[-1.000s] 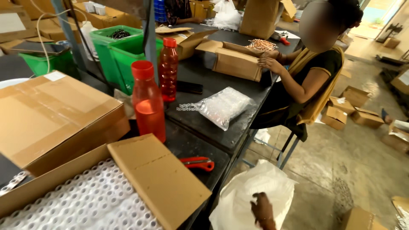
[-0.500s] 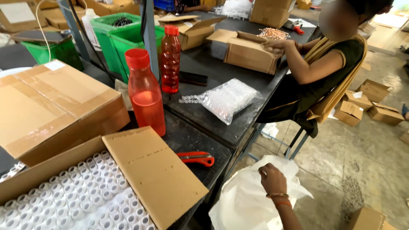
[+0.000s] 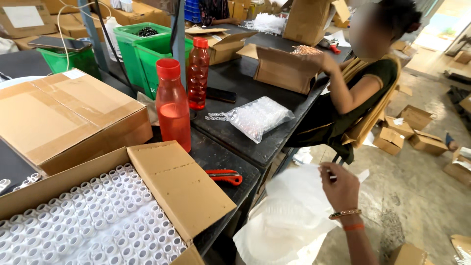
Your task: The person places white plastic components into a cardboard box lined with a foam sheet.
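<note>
While the dark worktable point(image 3: 230, 86) fills the left and middle of the view, a large closed brown cardboard box point(image 3: 68, 118) sits on its near left part. Below that box, an open brown cardboard carton point(image 3: 181, 184) holds tight rows of small white plastic caps point(image 3: 88, 221), its flap folded out toward the table edge. Off the table's edge, low on the right, hangs a big white translucent plastic bag point(image 3: 289, 221), crumpled and open at the top. Beyond the table, a seated co-worker in a dark top point(image 3: 363, 93) reaches into another open cardboard box point(image 3: 282, 68). Two green plastic bins point(image 3: 147, 51) stand at the back. A clear plastic packet of small white parts point(image 3: 257, 117) lies mid-table, near two tall red plastic bottles point(image 3: 172, 105). The right hand point(image 3: 339, 185) is raised just above the white bag, its fingers pinched closed on the bag's upper edge. A red-handled utility knife point(image 3: 224, 175) lies on the table beside the carton flap. No left hand shows in the view.
</note>
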